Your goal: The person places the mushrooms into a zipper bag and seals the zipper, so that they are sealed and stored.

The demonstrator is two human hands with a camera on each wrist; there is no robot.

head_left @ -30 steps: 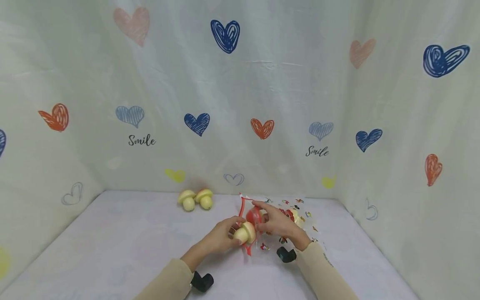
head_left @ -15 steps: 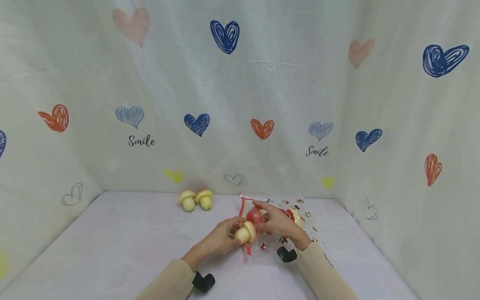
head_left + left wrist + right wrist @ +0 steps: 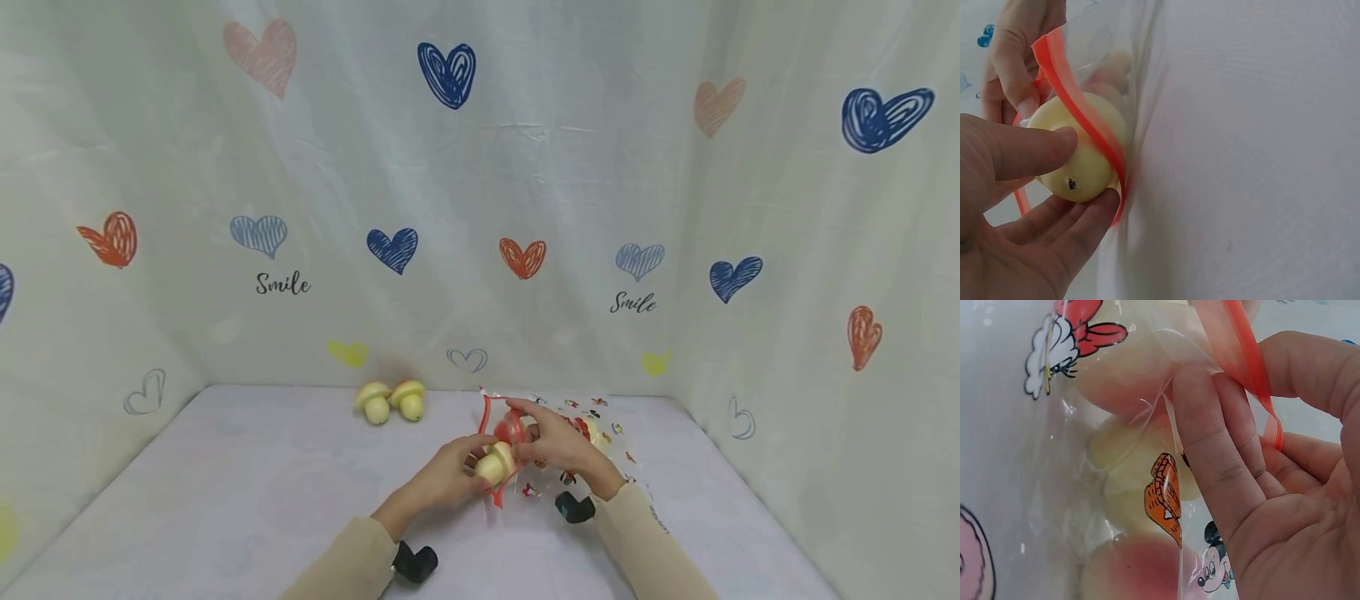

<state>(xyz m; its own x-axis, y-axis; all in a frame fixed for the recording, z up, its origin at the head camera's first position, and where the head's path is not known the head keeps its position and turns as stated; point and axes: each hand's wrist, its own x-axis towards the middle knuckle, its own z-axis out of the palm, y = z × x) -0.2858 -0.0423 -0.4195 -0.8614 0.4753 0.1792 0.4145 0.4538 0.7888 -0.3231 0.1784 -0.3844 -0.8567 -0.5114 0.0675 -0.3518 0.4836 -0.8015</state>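
Note:
My left hand grips a pale yellow toy mushroom, thumb on one side and fingers underneath. In the left wrist view, the mushroom lies partly behind the red-edged mouth of a clear plastic bag printed with cartoon figures. My right hand pinches the bag's red rim between thumb and fingers, with other fingers against the clear film. Several yellow and reddish rounded pieces show through the bag in the right wrist view; their full shapes are blurred by the plastic.
Two more toy mushrooms stand side by side near the back of the white-covered table. A heart-printed curtain encloses the back and sides. Black wrist-worn devices sit beneath both forearms.
My left hand has moved slightly right with the mushroom, bringing it further into the bag's mouth. My right hand stays nearly still at the rim. The two back mushrooms have not moved.

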